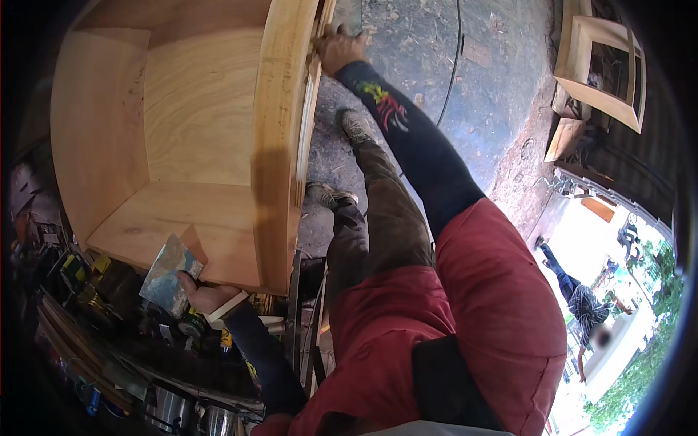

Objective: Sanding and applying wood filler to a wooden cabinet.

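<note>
A large open wooden cabinet (200, 123) of pale, bare wood fills the upper left. My right hand (342, 51) is at the far end of its right side, fingers bent over the edge of the frame. Down by the cabinet's near edge, my left hand (207, 296) holds a flat, worn blue-grey sheet (169, 275), the thumb pressed on its face. The sheet's exact kind cannot be made out. A brownish triangular patch shows beside it, against the wood. Part of the left fingers is hidden.
Cluttered tins and tools (94, 291) lie at the lower left, with metal pots (169, 407) nearer me. A black cable (452, 73) crosses the concrete floor (414, 43). Wooden frames (603, 73) stand at the far right. Another person (585, 309) is outside at the right.
</note>
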Motion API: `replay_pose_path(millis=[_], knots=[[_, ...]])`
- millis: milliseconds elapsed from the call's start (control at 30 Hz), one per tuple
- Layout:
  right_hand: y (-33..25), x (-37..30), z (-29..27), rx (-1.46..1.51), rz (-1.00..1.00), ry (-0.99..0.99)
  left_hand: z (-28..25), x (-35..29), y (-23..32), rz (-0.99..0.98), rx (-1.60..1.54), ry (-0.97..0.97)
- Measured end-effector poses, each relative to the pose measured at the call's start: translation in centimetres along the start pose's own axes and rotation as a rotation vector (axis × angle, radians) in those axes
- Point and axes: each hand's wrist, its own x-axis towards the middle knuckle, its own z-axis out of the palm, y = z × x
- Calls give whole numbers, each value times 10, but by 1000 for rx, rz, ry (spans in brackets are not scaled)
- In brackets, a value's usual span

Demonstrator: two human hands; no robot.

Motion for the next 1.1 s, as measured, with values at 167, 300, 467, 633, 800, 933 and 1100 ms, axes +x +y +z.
replay_pose_path(millis=[167, 300, 467, 633, 800, 933, 1100], knots=[[-67, -114, 1, 42, -98, -55, 9, -6, 0, -3, 16, 45], [-102, -185, -6, 54, -147, -74, -7, 8, -5, 78, 90, -45], [-97, -201, -5, 245, -114, -21, 2, -5, 0, 81, 26, -113], [-50, -203, 18, 98, -182, -26, -7, -1, -10, 343, 426, -138], [-71, -199, 30, 295, -218, 150, -6, -2, -4, 156, 133, -75], [-71, -238, 28, 214, -224, 101, -22, -2, -7, 668, 953, -285], [-69, -190, -13, 80, -32, -1, -29, 6, -11, 613, 889, -150]])
